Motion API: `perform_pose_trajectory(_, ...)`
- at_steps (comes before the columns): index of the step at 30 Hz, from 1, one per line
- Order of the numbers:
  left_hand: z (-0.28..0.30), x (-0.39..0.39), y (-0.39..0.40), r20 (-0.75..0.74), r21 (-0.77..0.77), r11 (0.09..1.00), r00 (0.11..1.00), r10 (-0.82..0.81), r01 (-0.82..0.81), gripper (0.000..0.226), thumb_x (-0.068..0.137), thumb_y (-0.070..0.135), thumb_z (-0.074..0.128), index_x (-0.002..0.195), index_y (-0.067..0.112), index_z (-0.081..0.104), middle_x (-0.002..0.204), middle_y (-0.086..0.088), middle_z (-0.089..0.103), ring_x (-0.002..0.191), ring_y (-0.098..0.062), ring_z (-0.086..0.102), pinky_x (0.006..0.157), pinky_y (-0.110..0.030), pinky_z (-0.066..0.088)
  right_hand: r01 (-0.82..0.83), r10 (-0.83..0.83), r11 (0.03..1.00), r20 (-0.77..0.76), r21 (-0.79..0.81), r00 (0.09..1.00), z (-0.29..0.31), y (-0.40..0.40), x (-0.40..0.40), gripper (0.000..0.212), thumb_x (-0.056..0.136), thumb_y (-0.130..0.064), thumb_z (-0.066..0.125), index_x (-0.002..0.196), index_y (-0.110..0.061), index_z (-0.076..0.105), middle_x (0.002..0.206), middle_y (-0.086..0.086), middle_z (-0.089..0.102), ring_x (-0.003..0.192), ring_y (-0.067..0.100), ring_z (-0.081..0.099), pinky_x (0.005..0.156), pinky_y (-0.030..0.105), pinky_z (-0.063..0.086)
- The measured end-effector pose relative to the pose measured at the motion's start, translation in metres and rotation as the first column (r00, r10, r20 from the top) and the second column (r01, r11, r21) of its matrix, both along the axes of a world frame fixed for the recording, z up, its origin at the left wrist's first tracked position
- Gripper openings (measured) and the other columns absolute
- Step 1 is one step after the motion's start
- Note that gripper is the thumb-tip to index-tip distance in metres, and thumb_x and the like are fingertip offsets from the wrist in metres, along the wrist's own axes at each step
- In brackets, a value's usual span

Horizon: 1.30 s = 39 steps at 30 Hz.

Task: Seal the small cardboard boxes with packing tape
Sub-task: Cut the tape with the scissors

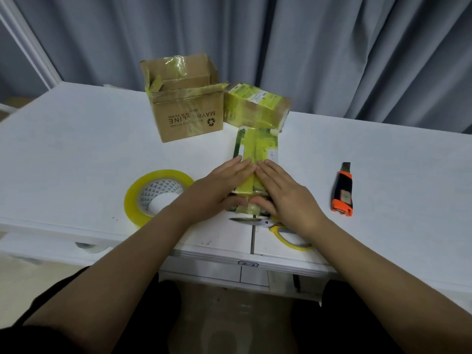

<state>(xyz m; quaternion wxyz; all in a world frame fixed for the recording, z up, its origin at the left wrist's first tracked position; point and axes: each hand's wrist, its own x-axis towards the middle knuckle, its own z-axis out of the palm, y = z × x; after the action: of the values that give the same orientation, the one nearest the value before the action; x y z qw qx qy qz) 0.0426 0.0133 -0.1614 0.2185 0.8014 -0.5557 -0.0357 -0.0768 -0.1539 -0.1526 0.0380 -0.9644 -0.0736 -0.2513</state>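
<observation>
Hands flat on the job: the left hand [224, 181] and the right hand [282, 190] both lie palm-down, fingers straight, pressing the top of a small flat box [258, 146] wrapped in yellowish tape, fingertips meeting over its middle seam and thumbs tucked against its near end. That box sits at the middle of the white table [76, 149], long side running away from the person. Just beyond it, touching its far end, rests a taped-up box [258, 108], and to the left of that stands a bigger open carton [187, 106] with its flaps up and printed lettering upside down. The tape roll [155, 195] lies flat beside the left wrist. Scissors [275, 227] with yellow handles lie at the table's near edge, partly under the right wrist. An orange and black utility knife [343, 191] lies well off to the right, blade out
</observation>
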Motion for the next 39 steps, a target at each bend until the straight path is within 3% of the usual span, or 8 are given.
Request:
perform_pose_trajectory(7,-0.006,-0.002,-0.001,0.033,-0.079,0.995,0.997,0.065,-0.062,0.076,0.087,0.040,0.064,0.148,0.028,0.020,0.152,0.017,0.012,0.144,-0.002,0.007,0.109,-0.037,0.037,-0.045,0.042,0.997,-0.050,-0.068,0.998,-0.002,-0.009,0.001,0.065,0.075,-0.032,0.079,0.125,0.005,0.059,0.130,0.019,0.058,0.122,0.034,0.054,0.063,0.033,0.060)
perform_pose_trajectory(10,-0.003,0.002,0.000,0.005,-0.032,0.997,0.997,0.074,-0.074,0.083,0.086,0.035,0.067,0.144,0.036,0.007,0.152,0.022,0.005,0.143,0.003,0.002,0.111,-0.034,0.033,-0.059,0.057,0.998,-0.188,-0.006,0.981,0.001,-0.013,0.007,0.071,0.088,-0.037,0.065,0.143,-0.001,0.037,0.150,0.013,0.036,0.142,0.022,0.029,0.095,0.036,0.051)
perform_pose_trajectory(13,-0.004,0.000,0.002,-0.043,-0.051,0.995,0.996,0.080,-0.082,0.091,0.083,0.026,0.072,0.143,0.036,0.004,0.152,0.022,0.003,0.143,0.005,0.000,0.113,-0.025,0.026,-0.050,0.131,0.974,-0.367,0.220,0.921,0.004,-0.021,0.000,0.081,0.092,-0.032,0.058,0.153,-0.017,0.007,0.160,-0.005,0.003,0.144,0.002,-0.005,0.119,0.026,0.015)
perform_pose_trajectory(16,-0.006,-0.004,-0.001,-0.129,-0.091,0.991,0.988,0.085,-0.097,0.086,0.085,0.024,0.070,0.146,0.036,0.011,0.152,0.023,0.004,0.140,0.009,-0.006,0.112,-0.021,0.015,0.084,0.035,0.847,-0.214,0.525,0.976,0.005,-0.022,-0.025,0.074,0.081,-0.018,0.056,0.148,-0.025,0.026,0.154,-0.013,0.020,0.142,0.002,0.017,0.111,0.016,0.021)
perform_pose_trajectory(19,-0.006,-0.005,-0.002,-0.153,-0.069,0.991,0.982,0.107,-0.119,0.081,0.088,0.026,0.067,0.150,0.033,0.016,0.152,0.025,0.001,0.138,0.012,-0.010,0.112,-0.024,0.016,0.184,-0.104,0.854,-0.186,0.487,0.977,0.000,-0.022,-0.049,0.034,0.074,-0.009,0.055,0.106,-0.022,0.050,0.109,-0.007,0.047,0.106,0.017,0.047,0.081,0.022,0.040)
perform_pose_trajectory(25,0.006,-0.010,-0.004,-0.120,0.044,0.987,0.980,0.158,-0.153,0.078,0.089,0.033,0.064,0.151,0.030,0.016,0.156,0.019,0.001,0.138,0.008,-0.010,0.113,-0.036,0.021,0.252,-0.169,0.965,-0.552,0.077,0.817,-0.002,-0.017,-0.061,0.037,0.094,-0.032,0.054,0.127,-0.014,0.054,0.119,0.006,0.051,0.112,0.025,0.046,0.088,0.035,0.041)
perform_pose_trajectory(32,0.022,-0.009,-0.005,-0.333,0.074,0.989,0.932,0.146,-0.128,0.077,0.090,0.016,0.064,0.151,0.024,0.019,0.158,0.011,0.006,0.138,0.005,-0.005,0.109,-0.017,0.004,0.245,-0.118,0.920,-0.378,0.307,0.918,0.014,-0.036,-0.111,0.027,0.089,-0.017,0.061,0.115,-0.014,0.057,0.108,-0.001,0.052,0.101,0.016,0.046,0.082,0.024,0.037)
perform_pose_trajectory(39,0.033,-0.019,-0.007,-0.287,0.050,0.972,0.929,0.235,-0.230,0.081,0.082,0.018,0.074,0.148,0.021,0.029,0.157,0.004,0.019,0.143,-0.004,0.012,0.105,-0.015,0.014,0.479,-0.396,0.657,-0.274,0.583,0.876,0.026,-0.042,-0.106,0.015,0.089,-0.030,0.062,0.082,-0.019,0.055,0.081,-0.003,0.052,0.072,0.013,0.049,0.057,0.022,0.034)
